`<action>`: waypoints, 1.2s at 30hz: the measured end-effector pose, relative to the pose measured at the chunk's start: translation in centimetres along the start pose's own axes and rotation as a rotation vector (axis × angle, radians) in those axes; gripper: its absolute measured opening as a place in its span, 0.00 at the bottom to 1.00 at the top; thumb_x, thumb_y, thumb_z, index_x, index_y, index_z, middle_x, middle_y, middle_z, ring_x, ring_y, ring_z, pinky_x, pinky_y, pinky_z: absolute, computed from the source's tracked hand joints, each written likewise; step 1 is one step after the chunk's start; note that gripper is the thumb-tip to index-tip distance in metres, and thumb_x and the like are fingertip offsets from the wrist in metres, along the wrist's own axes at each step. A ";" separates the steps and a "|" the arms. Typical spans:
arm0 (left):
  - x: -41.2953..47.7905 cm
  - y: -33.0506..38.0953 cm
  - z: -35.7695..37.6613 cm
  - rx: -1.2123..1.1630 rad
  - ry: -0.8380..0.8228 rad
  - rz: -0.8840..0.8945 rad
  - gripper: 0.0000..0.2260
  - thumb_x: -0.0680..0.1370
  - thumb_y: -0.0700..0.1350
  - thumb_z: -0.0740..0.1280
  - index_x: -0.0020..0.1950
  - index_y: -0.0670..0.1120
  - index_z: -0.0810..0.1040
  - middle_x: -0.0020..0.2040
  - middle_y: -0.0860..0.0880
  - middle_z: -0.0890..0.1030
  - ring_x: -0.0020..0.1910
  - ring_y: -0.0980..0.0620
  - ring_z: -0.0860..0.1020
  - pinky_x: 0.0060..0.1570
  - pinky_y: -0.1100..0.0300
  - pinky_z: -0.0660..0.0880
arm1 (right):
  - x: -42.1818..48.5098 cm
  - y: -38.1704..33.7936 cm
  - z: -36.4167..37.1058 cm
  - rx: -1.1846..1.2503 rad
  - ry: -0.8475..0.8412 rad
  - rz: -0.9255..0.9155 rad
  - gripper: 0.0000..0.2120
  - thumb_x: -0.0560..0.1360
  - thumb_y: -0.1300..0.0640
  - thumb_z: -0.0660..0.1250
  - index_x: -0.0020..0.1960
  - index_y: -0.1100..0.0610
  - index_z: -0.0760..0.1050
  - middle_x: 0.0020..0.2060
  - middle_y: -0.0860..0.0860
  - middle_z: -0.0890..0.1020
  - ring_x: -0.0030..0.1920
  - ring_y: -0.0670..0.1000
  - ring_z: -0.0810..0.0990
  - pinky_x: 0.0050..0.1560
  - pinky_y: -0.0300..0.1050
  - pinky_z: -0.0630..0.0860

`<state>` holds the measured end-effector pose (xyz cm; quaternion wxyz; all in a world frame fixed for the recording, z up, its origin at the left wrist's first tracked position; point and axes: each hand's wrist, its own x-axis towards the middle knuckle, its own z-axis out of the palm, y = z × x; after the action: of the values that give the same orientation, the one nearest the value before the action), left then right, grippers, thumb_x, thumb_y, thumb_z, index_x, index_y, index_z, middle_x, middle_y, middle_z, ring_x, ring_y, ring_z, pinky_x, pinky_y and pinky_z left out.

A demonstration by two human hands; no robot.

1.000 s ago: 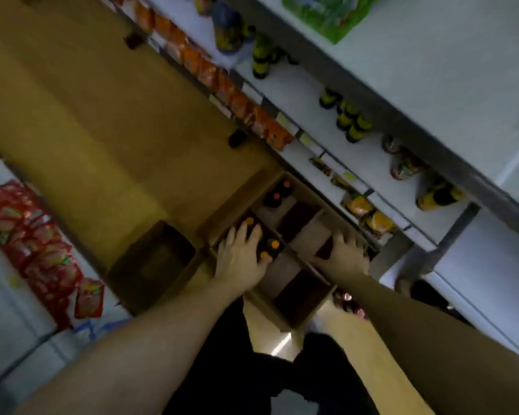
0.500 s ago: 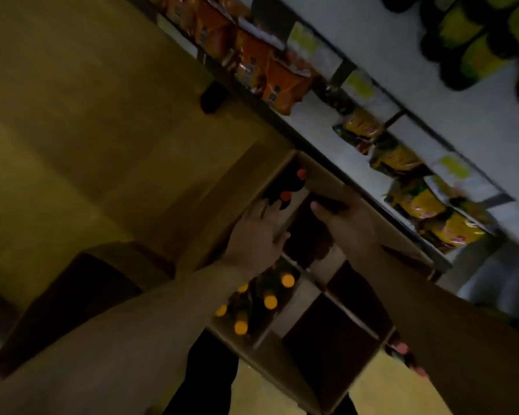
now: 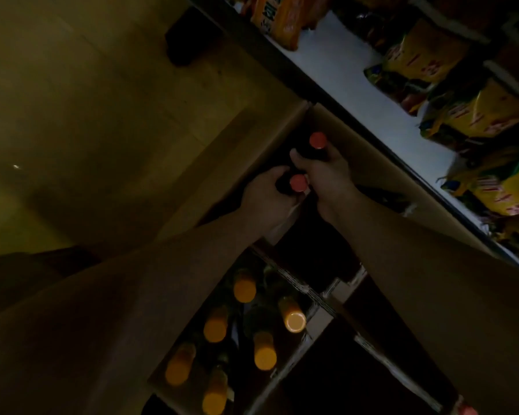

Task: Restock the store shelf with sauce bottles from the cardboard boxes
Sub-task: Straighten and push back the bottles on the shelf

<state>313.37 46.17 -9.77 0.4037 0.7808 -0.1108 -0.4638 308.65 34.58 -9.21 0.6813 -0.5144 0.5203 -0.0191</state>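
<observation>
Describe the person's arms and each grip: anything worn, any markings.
The left arm and right arm are bare as far as the frame shows, no sleeves. The left grip and right grip are ungloved hands. No watch, band or ring shows, though the light is dim.

The picture is dim. The left hand (image 3: 267, 202) grips the nearer red-capped bottle (image 3: 298, 183) by its neck, and the right hand (image 3: 327, 178) curls its fingers (image 3: 295, 155) round the farther red-capped bottle (image 3: 317, 141). Both bottles stand in the far compartment of a divided cardboard box (image 3: 360, 157). A nearer compartment holds orange-capped bottles (image 3: 244, 290). Just beside the box, a white shelf (image 3: 342, 73) carries yellow snack packets (image 3: 426, 52).
</observation>
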 end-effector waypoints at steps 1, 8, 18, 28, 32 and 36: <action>0.0 -0.1 0.2 -0.013 -0.001 0.020 0.20 0.80 0.45 0.73 0.71 0.48 0.77 0.62 0.52 0.81 0.63 0.52 0.78 0.63 0.57 0.75 | 0.2 -0.1 0.7 0.004 0.049 -0.026 0.23 0.73 0.54 0.78 0.67 0.51 0.79 0.59 0.51 0.85 0.58 0.52 0.84 0.62 0.55 0.81; -0.7 0.6 0.6 -0.104 0.058 -0.053 0.11 0.83 0.47 0.69 0.64 0.49 0.78 0.55 0.53 0.80 0.57 0.54 0.77 0.54 0.65 0.72 | -1.8 -0.1 0.6 0.053 0.331 -0.152 0.18 0.77 0.45 0.72 0.62 0.54 0.79 0.57 0.50 0.83 0.60 0.49 0.81 0.70 0.53 0.75; -8.9 10.0 -1.0 -0.207 0.297 -0.030 0.15 0.80 0.59 0.70 0.46 0.48 0.83 0.44 0.53 0.83 0.44 0.65 0.80 0.48 0.69 0.72 | -10.1 -8.2 -4.0 -0.171 0.432 -0.381 0.26 0.80 0.45 0.69 0.29 0.51 0.62 0.22 0.43 0.69 0.28 0.45 0.73 0.35 0.41 0.71; -25.5 30.0 -6.7 -0.336 0.386 0.030 0.25 0.76 0.50 0.74 0.24 0.41 0.72 0.23 0.44 0.75 0.24 0.47 0.74 0.35 0.57 0.71 | -30.4 -22.2 -6.9 -0.275 0.226 -0.350 0.14 0.76 0.57 0.73 0.48 0.71 0.80 0.45 0.65 0.84 0.48 0.61 0.83 0.46 0.58 0.79; -36.8 38.3 -9.2 -0.310 0.533 0.112 0.20 0.69 0.51 0.76 0.21 0.43 0.76 0.23 0.43 0.77 0.26 0.44 0.76 0.37 0.50 0.75 | -40.8 -29.9 -8.2 -0.299 0.163 -0.371 0.14 0.74 0.51 0.74 0.34 0.58 0.77 0.33 0.57 0.81 0.39 0.60 0.81 0.40 0.51 0.76; -48.0 46.9 -11.3 -0.280 0.577 0.234 0.22 0.71 0.52 0.75 0.21 0.43 0.76 0.23 0.43 0.77 0.28 0.43 0.77 0.40 0.47 0.77 | -50.7 -38.9 -9.9 -0.278 0.090 -0.476 0.13 0.66 0.50 0.70 0.29 0.58 0.74 0.28 0.55 0.80 0.34 0.61 0.80 0.39 0.54 0.80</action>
<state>305.78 47.94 57.88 0.5721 0.7988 -0.0162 -0.1852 298.01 38.03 54.47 0.5570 -0.7093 0.4121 -0.1300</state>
